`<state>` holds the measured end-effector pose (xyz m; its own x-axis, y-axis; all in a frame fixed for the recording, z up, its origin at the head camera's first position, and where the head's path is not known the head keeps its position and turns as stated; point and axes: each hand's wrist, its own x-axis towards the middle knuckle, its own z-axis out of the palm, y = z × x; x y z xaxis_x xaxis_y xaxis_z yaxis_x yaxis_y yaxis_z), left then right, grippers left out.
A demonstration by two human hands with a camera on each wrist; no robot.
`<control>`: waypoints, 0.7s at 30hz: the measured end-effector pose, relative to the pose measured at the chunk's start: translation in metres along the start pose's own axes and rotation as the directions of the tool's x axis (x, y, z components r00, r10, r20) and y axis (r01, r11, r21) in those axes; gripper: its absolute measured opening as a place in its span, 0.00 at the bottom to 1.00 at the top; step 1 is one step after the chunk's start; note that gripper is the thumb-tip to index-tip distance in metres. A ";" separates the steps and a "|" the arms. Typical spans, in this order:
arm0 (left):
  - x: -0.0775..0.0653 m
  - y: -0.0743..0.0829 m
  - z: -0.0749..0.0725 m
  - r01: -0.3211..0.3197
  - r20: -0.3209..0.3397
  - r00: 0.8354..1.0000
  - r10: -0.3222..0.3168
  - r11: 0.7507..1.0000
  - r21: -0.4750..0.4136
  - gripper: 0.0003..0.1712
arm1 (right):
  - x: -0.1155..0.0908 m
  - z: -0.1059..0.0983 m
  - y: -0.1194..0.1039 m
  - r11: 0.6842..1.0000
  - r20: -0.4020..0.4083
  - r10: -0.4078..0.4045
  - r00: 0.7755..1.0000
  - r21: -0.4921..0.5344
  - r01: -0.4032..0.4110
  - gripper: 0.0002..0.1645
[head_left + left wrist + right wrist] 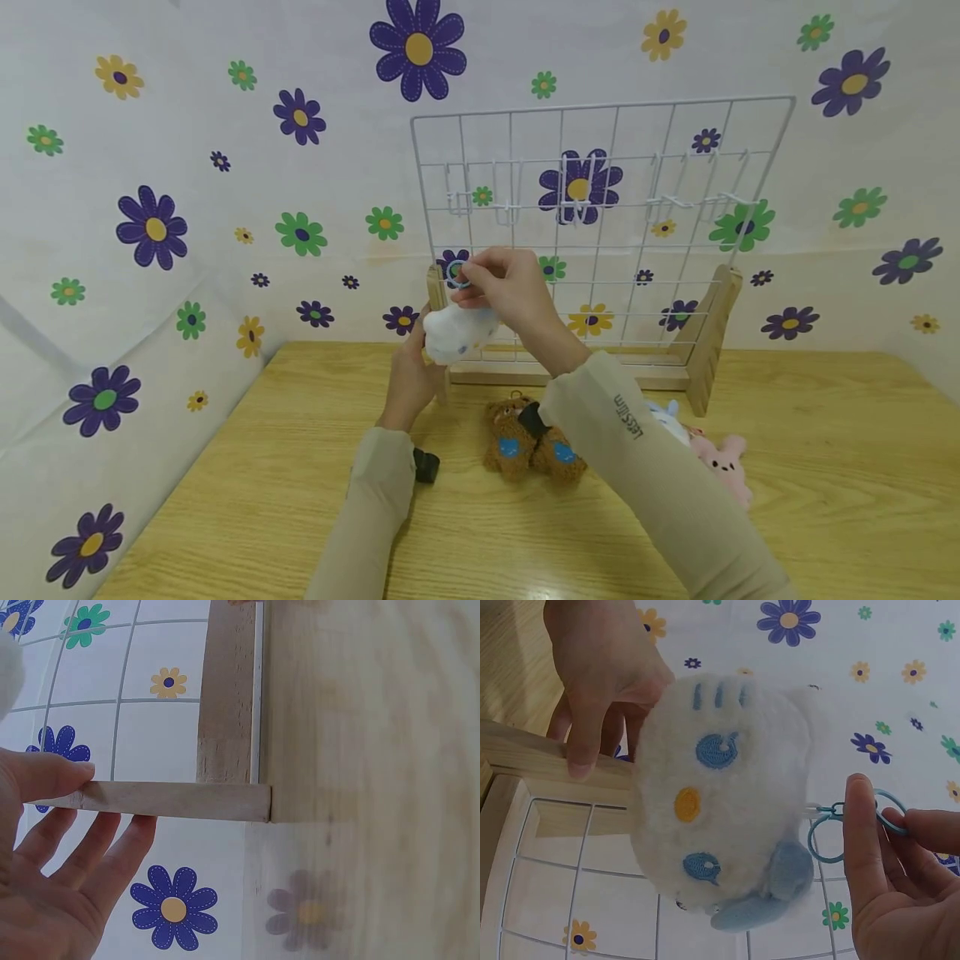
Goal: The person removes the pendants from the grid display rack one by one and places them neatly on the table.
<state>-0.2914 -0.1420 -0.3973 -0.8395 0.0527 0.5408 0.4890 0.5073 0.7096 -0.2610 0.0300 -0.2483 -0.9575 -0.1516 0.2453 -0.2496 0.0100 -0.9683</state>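
Observation:
A white plush cat head point(727, 727) with blue embroidered eyes, an orange nose and a blue bow hangs sideways in the right wrist view. From it runs a small clasp to a light blue ring point(825, 859), which my right hand point(907, 892) pinches between thumb and fingers. My left hand point(411, 379) grips the left wooden upright point(180, 801) of a wire rack, thumb on one side and fingers on the other. In the head view the plush point(450, 335) is in front of that upright and partly hides the left fingers.
The white wire grid point(600, 246) stands at the back of the wooden table point(285, 500), with several white hooks point(506, 204) on it. Two brown plush bears point(506, 429) lie before it. A pink plush point(727, 467) and a white-and-blue plush point(670, 419) lie beyond the right forearm.

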 end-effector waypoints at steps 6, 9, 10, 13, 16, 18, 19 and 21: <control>0.001 0.003 -0.001 0.054 0.019 0.998 -0.053 0.998 -0.045 0.47 | 0.001 -0.003 0.005 0.997 0.010 0.032 0.999 -0.066 -0.031 0.12; 0.002 0.003 0.000 0.050 0.019 0.999 -0.049 0.997 -0.053 0.47 | 0.001 -0.005 0.007 0.990 0.006 0.012 1.000 -0.143 -0.011 0.11; 0.002 0.003 0.000 0.050 0.018 0.999 -0.049 0.997 -0.054 0.47 | 0.001 -0.005 0.008 0.984 0.001 0.004 1.000 -0.176 -0.004 0.11; 0.003 0.003 0.000 0.031 0.008 1.000 -0.031 0.998 -0.050 0.47 | 0.000 -0.006 0.009 0.962 -0.022 -0.006 1.000 -0.271 0.000 0.12; 0.003 0.001 0.001 -0.007 -0.005 1.000 0.007 0.998 -0.055 0.45 | -0.001 -0.007 0.010 0.953 -0.036 0.005 0.999 -0.304 -0.016 0.12; 0.003 0.000 0.001 -0.030 -0.013 0.999 0.029 0.998 -0.060 0.44 | -0.001 -0.008 0.011 0.958 -0.035 0.015 0.999 -0.285 -0.025 0.12; 0.003 -0.001 0.002 -0.038 -0.016 0.999 0.037 0.997 -0.062 0.44 | -0.001 -0.009 0.012 0.962 -0.033 0.021 0.999 -0.271 -0.029 0.12; 0.003 -0.001 0.002 -0.041 -0.017 0.999 0.040 0.997 -0.059 0.43 | -0.002 -0.010 0.012 0.970 -0.026 0.034 0.999 -0.240 -0.039 0.12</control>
<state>-0.2950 -0.1409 -0.3973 -0.8151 0.0587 0.5764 0.5363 0.4527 0.7123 -0.2638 0.0404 -0.2602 -0.9688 -0.1254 0.2137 -0.2395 0.2533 -0.9373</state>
